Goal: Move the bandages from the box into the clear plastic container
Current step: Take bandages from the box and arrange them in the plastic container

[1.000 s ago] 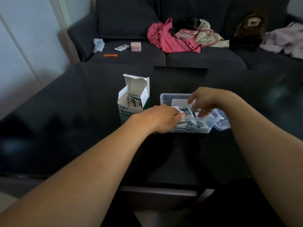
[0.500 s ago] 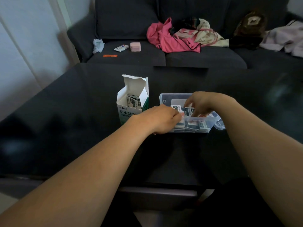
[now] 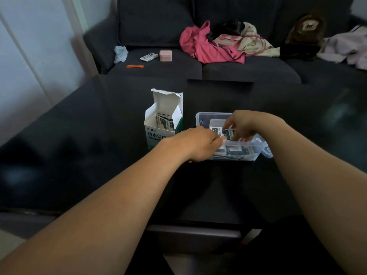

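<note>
1. Both hands meet over the clear plastic container [image 3: 200,118]: the right hand [image 3: 245,124] pinches a small stack of bandages [image 3: 222,132] above its interior; the left hand [image 3: 198,144], fingers curled, rests at its near-left corner, what it holds being hidden.
2. More bandages lie flat in the container's bottom.
3. Remaining bandages [image 3: 164,124] stand upright in the open box [image 3: 156,135], just beside the container on its left.
4. Judged nearer to the box: the left hand.
</note>
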Demonstrator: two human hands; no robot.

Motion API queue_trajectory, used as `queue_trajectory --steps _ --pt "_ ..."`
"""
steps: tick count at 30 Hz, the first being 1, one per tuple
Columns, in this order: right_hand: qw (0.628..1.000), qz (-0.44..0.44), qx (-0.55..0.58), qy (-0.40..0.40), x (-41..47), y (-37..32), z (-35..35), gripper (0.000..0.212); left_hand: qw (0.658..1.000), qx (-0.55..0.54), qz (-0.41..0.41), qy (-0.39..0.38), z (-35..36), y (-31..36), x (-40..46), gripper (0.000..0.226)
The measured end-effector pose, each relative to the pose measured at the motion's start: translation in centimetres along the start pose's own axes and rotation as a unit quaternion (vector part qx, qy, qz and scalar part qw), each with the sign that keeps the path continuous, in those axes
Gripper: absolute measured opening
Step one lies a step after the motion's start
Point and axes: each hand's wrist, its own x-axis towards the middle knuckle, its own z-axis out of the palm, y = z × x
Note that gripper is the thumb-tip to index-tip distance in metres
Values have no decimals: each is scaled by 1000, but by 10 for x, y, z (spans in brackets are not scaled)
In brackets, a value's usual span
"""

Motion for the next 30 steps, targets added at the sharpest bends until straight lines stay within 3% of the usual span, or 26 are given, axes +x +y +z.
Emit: queue_trajectory --steps 24,30 --pt "1000 3 18 -21 -4 -3 -1 65 1000 -11 26 1 4 -6 4 51" --pt "1000 3 17 -21 -2 -3 -2 65 1000 -15 26 3 3 -5 3 38"
